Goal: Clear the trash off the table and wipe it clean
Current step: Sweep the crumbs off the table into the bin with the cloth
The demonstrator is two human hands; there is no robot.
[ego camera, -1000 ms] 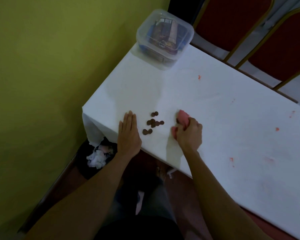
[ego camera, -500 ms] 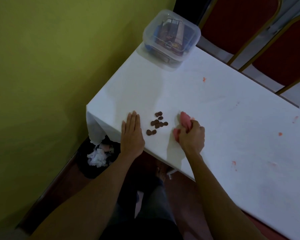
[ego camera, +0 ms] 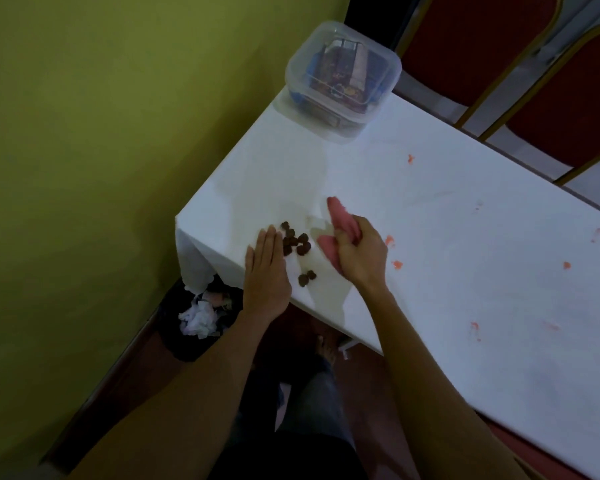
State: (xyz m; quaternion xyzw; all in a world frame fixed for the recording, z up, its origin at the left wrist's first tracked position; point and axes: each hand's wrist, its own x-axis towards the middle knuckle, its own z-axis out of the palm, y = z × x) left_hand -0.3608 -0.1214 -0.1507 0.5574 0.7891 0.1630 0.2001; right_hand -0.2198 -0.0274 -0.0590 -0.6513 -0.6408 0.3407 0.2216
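Brown crumbs (ego camera: 297, 244) lie on the white surface (ego camera: 447, 244) between our hands, near its edge. Our flat, open left hand (ego camera: 265, 271) touches them; our right hand (ego camera: 359, 252) grips a pink cloth (ego camera: 340, 220) just beside. A bin (ego camera: 198, 320) waits below left.

Both forearms are bare to the frame edge; no sleeves, watch or bracelets are visible. The left hand (ego camera: 266, 275) and right hand (ego camera: 361, 252) wear no gloves. Whether any ring is worn cannot be told. Dark trousers (ego camera: 312, 403) cover the legs. One foot (ego camera: 327, 348) appears unshod.
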